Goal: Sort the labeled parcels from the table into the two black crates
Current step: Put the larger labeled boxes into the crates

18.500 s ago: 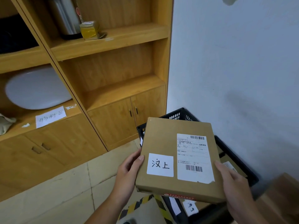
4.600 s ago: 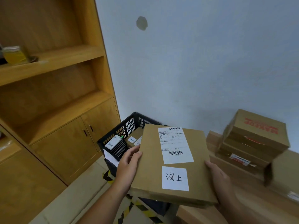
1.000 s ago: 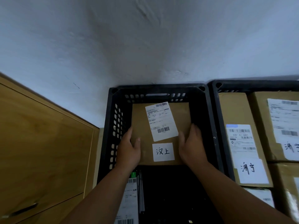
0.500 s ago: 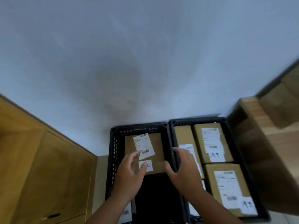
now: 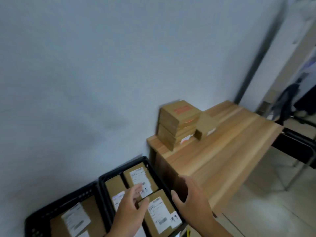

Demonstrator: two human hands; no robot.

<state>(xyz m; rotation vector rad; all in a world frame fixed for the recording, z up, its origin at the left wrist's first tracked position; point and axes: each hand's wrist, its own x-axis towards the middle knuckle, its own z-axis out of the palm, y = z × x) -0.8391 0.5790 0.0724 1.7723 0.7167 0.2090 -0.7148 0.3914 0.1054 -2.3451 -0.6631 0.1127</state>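
Two black crates stand on the floor against the wall. The left crate point(image 5: 36, 218) holds the brown labeled parcel point(image 5: 75, 219) that I carried here. The right crate point(image 5: 130, 161) holds several labeled parcels point(image 5: 159, 211). Both hands are empty and hover above the right crate: my left hand point(image 5: 131, 209) has relaxed fingers, and my right hand point(image 5: 191, 199) is spread with the thumb out. On the wooden table point(image 5: 222, 151) to the right a stack of brown parcels point(image 5: 176, 124) stands by the wall, with a smaller box point(image 5: 206, 125) beside it.
A white wall runs behind the crates and the table. Past the table's far end are a black chair frame point(image 5: 301, 144) and a doorway with dark shapes point(image 5: 289, 101). Tiled floor point(image 5: 266, 202) shows to the right of the table.
Both hands have let go of the parcel, which lies in the left crate, and lifted out empty. My view has swung right and up, so the table and its parcels now show.
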